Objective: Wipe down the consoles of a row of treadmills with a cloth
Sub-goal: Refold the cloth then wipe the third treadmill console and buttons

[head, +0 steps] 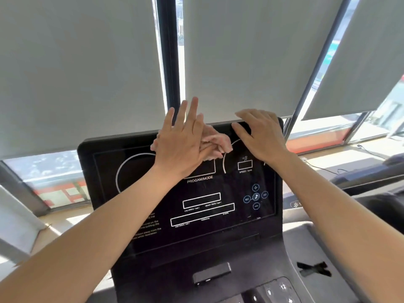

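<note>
Single wide-angle view, worn on head. Faces forward and slightly downward onto treadmill console (196, 204), at close range, frame somewhat tilted. Window blinds (76, 73) across upper half behind; button deck (273, 289) cut off at bottom edge.

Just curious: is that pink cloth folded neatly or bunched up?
Bunched up: the cloth shows crumpled folds under the flat left hand.

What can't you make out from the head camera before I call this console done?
All head view:
- Cloth: mostly hidden under the left hand.
- Console, top middle: covered by both hands and the cloth.
- Warning text: blurred, partly behind the left forearm.
- Number keys: cut off by the bottom edge.
- Right hand: unclear whether it grips or just rests on the console's top edge.
</note>
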Demonstrator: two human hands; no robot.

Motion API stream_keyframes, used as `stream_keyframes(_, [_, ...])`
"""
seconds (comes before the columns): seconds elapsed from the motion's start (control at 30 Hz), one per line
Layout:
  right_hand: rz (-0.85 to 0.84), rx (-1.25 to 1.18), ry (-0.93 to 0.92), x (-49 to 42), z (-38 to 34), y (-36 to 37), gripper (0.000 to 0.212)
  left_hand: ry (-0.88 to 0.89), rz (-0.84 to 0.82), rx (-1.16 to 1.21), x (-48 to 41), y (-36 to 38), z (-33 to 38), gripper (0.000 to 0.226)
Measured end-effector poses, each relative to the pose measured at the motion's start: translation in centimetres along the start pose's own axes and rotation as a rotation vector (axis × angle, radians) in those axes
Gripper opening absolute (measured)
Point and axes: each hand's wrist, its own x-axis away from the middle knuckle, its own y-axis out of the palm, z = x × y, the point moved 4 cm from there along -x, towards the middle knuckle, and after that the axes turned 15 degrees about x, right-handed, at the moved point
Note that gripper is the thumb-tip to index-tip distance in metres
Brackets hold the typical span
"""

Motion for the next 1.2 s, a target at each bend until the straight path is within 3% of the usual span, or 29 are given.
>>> stream_keyframes(0.1, [-0.017, 0.013, 0.052, 0.1, 0.8, 0.9, 0.052, -0.048, 0.0, 0.008, -0.2, 0.5, 0.6, 0.089])
stream_keyframes(0.4, [0.056, -0.052, -0.003, 0.6, 1.1, 1.5, 0.045, 0.079, -0.016, 0.045, 4.6, 3.0, 4.0, 0.084])
stream_keyframes(0.93, [0.119, -0.049, -0.049, 1.0, 1.6, 2.3, 0.041, -0.022, -0.254, 0.019, 17.1, 11.0, 10.8, 0.093])
stream_keyframes(1.2, [0.135, -0.059, -0.073, 0.7, 1.7, 2.4, 0.04, -0.021, -0.205, 0.011, 15.9, 11.2, 10.8, 0.092])
